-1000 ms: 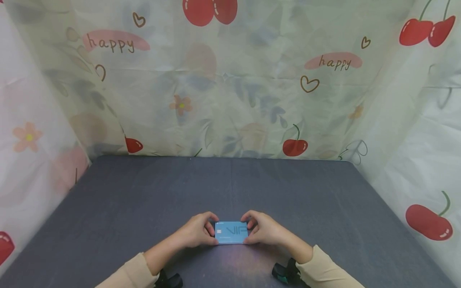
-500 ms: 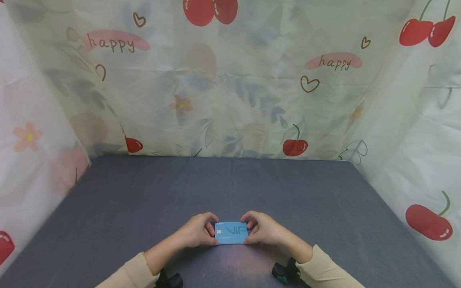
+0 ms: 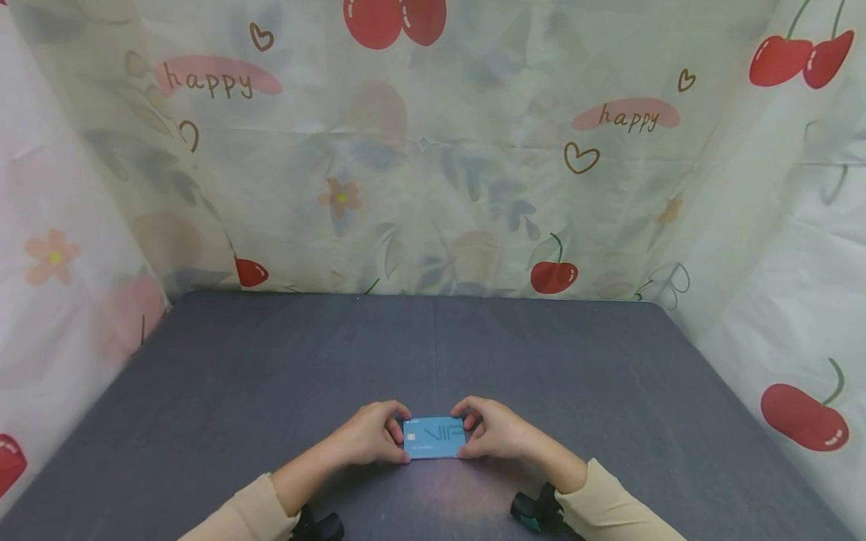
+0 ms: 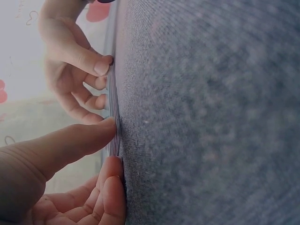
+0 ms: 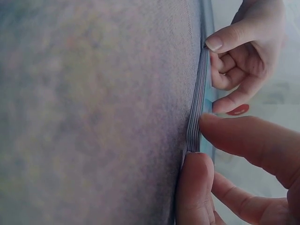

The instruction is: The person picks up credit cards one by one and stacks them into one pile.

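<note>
A neat stack of plastic cards (image 3: 434, 439) lies flat on the dark grey table, a light blue card marked "VIP" with a chip on top. My left hand (image 3: 370, 433) grips its left end, thumb at the near corner and index finger at the far one. At the right end my right hand (image 3: 498, 430) holds it the same way. In the left wrist view the layered edges of the card stack (image 4: 114, 103) show between the two hands. The right wrist view shows the card stack (image 5: 197, 103) low against the cloth, fingertips at its corners.
The grey cloth-covered table (image 3: 433, 346) spreads around the hands. A patterned curtain (image 3: 433, 173) with cherries and "happy" prints encloses the back and both sides. Black wrist straps (image 3: 534, 512) sit below the beige sleeves (image 3: 609, 503).
</note>
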`<control>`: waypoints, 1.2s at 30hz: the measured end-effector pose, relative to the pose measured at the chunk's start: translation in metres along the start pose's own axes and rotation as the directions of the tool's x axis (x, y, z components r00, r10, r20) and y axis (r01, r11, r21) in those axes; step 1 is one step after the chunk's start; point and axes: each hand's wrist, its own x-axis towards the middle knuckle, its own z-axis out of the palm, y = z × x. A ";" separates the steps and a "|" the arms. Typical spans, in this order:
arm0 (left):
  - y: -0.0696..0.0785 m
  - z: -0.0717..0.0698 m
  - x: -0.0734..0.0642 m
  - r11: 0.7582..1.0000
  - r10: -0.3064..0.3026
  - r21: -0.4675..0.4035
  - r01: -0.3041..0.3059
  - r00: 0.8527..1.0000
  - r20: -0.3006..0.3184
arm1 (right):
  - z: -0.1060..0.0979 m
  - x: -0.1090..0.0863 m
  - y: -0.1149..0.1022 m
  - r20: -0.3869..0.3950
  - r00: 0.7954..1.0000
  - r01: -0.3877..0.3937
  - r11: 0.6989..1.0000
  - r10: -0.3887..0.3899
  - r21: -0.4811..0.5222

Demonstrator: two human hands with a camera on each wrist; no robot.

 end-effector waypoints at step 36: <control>-0.001 -0.001 0.001 0.999 0.033 0.007 -0.034 0.999 0.012 | 0.000 -0.001 0.001 0.005 1.000 0.003 1.000 -0.003 0.003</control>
